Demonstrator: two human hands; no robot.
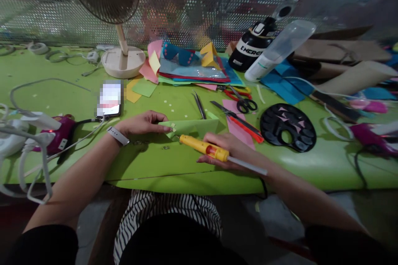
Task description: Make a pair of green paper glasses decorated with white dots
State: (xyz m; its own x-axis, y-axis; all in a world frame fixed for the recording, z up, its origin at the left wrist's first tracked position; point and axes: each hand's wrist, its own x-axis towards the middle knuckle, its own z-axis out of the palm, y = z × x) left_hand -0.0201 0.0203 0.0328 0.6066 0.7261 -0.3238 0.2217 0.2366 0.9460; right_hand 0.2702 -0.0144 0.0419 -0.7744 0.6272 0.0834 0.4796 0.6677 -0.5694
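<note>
My left hand (146,124) pinches the left end of a folded strip of light green paper (194,127) between thumb and fingers. Small pale squares sit on the paper close to my thumb. My right hand (224,147) is wrapped around a yellow hot glue gun (199,145), with a clear glue stick (247,165) poking out of its back. The gun's nozzle points left at the lower edge of the paper, close to my left fingertips; whether it touches is unclear. Tweezers (199,105) lie just behind the paper.
Right of the paper lie a red utility knife (247,127), black scissors (246,104) and a black palette (287,127). A phone (109,98) and fan (123,62) stand left. Cables and a purple power strip (56,134) crowd the left edge. A black bottle (251,45) is behind.
</note>
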